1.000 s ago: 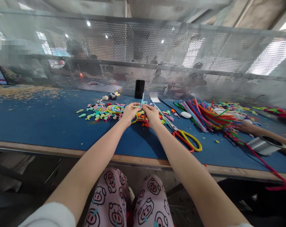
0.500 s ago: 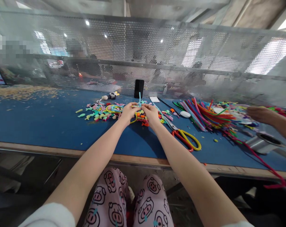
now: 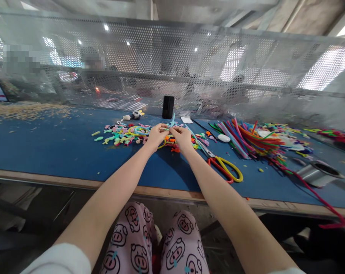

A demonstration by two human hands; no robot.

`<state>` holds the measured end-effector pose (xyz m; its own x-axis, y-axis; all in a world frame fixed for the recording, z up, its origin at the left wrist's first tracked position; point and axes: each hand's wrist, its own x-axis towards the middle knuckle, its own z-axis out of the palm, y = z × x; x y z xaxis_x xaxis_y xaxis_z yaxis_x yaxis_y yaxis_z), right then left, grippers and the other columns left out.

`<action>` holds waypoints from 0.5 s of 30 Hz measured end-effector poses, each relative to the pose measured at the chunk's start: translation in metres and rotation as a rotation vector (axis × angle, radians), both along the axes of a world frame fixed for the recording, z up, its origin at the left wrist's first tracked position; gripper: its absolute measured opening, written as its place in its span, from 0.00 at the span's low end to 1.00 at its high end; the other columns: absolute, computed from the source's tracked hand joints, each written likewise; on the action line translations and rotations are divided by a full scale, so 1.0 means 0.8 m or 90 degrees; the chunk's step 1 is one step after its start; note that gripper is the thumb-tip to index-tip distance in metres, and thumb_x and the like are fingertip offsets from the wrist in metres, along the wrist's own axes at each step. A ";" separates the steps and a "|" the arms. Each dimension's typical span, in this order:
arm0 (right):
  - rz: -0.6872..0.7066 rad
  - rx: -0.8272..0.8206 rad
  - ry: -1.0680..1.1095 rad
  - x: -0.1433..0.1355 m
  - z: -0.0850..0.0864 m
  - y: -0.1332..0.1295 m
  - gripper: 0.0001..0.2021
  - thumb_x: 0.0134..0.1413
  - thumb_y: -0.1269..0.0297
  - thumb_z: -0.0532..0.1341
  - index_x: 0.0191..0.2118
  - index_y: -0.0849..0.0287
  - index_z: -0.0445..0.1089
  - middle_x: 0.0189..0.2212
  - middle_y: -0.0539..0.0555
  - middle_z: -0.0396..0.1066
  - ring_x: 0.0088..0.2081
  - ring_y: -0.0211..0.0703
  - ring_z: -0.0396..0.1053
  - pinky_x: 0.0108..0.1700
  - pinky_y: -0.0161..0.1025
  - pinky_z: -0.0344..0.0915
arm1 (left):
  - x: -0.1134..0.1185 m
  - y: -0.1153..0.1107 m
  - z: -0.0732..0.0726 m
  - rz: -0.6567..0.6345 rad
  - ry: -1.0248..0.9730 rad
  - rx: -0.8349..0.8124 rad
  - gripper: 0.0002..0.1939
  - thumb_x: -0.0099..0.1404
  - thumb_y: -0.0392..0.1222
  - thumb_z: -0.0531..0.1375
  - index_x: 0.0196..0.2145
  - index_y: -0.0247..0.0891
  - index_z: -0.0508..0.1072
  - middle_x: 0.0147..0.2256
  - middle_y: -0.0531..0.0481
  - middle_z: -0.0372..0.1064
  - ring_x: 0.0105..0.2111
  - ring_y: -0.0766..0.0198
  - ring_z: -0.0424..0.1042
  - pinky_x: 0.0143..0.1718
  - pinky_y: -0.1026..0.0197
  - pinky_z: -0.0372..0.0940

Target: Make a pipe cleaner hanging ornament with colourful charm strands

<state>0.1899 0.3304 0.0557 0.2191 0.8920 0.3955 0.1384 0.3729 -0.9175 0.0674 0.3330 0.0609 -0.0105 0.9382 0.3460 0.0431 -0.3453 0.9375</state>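
My left hand [image 3: 157, 136] and my right hand [image 3: 181, 137] meet fingertip to fingertip over a heap of small twisted pieces. Pinched between them is a light blue pipe cleaner [image 3: 173, 120], its free end sticking up and leaning a little to the right. Fingers hide the part being held. Beneath and around lie the small colourful twisted pieces [image 3: 118, 137], in green, pink, yellow and orange. To the right of my right hand lie scissors [image 3: 226, 169] with one red and one yellow handle, their blades pointing toward the heap.
A black phone [image 3: 168, 107] stands against the perforated metal screen [image 3: 138, 49]. At right are a bundle of coloured pipe cleaners [image 3: 243, 137], a white oval object [image 3: 224, 138] and a metal spool [image 3: 319, 174]. A small plush-like figure [image 3: 135, 115] lies behind the heap.
The upright end of the light blue pipe cleaner has tilted to the right. Another person's hand at the far right has left the view. My hands stay nearly in place.
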 end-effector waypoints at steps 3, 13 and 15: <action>0.007 -0.015 0.031 -0.002 0.002 -0.004 0.11 0.42 0.57 0.67 0.27 0.61 0.76 0.24 0.49 0.73 0.29 0.38 0.67 0.36 0.37 0.64 | 0.000 -0.001 0.001 -0.004 -0.004 -0.004 0.08 0.54 0.31 0.60 0.34 0.36 0.72 0.24 0.54 0.69 0.27 0.65 0.69 0.32 0.64 0.61; 0.034 -0.179 0.168 0.001 0.004 -0.002 0.13 0.34 0.57 0.71 0.29 0.58 0.76 0.19 0.46 0.65 0.23 0.36 0.60 0.24 0.35 0.57 | 0.001 -0.004 0.003 -0.035 -0.033 -0.013 0.08 0.55 0.31 0.60 0.35 0.37 0.71 0.24 0.55 0.69 0.28 0.65 0.70 0.33 0.64 0.61; 0.031 -0.147 0.108 0.002 0.004 -0.002 0.13 0.37 0.56 0.69 0.28 0.59 0.76 0.20 0.47 0.67 0.24 0.36 0.60 0.26 0.35 0.57 | 0.000 -0.001 0.001 -0.022 -0.010 -0.009 0.07 0.55 0.32 0.60 0.35 0.37 0.72 0.23 0.56 0.67 0.26 0.66 0.68 0.31 0.65 0.59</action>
